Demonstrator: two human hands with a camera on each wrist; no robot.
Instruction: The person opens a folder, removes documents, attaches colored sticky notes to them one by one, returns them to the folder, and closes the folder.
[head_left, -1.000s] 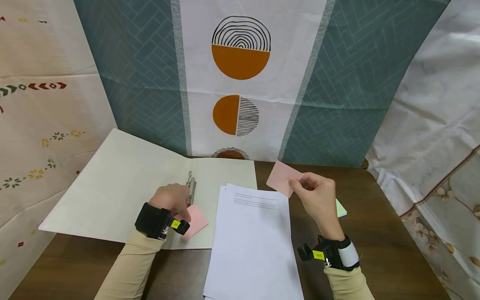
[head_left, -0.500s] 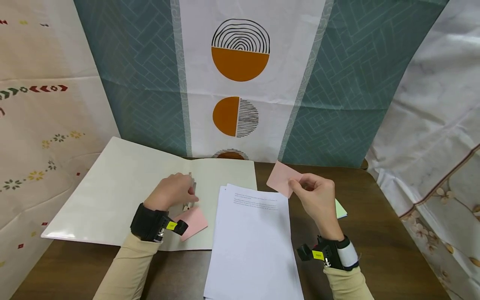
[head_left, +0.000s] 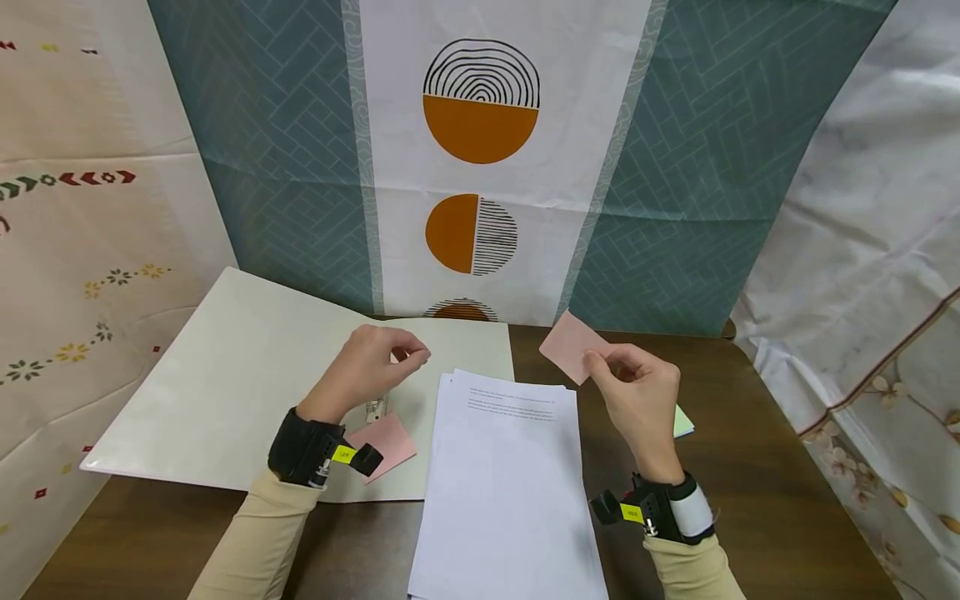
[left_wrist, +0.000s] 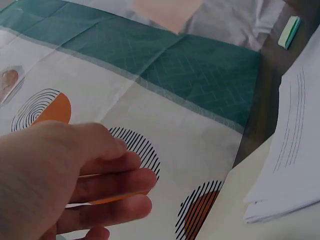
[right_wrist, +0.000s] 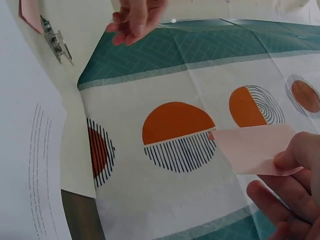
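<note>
My right hand (head_left: pixel 643 400) pinches a pink sticky note (head_left: pixel 570 343) between thumb and fingers, above the far right corner of a stack of printed paper (head_left: pixel 510 492). In the right wrist view that note (right_wrist: pixel 255 147) is held by one end. My left hand (head_left: pixel 363 371) hovers over an open white binder (head_left: pixel 240 375), fingers loosely bent and holding nothing, as the left wrist view also shows. Below it, partly hidden, is the binder's metal clip (right_wrist: pixel 56 42). A second pink sticky note (head_left: pixel 390 446) lies on the binder near the clip, partly covered by the wrist camera.
Light green sticky notes (head_left: pixel 682 422) lie on the brown table (head_left: pixel 757 467), partly behind my right hand. The paper stack overlaps the binder's right cover. A patterned cloth (head_left: pixel 300 167) hangs behind the table, with other cloths at both sides.
My left hand has moved from the lower pink note up past the metal clip, rising away from the binder. My right hand has shifted slightly, still pinching its note, which is now tilted differently.
</note>
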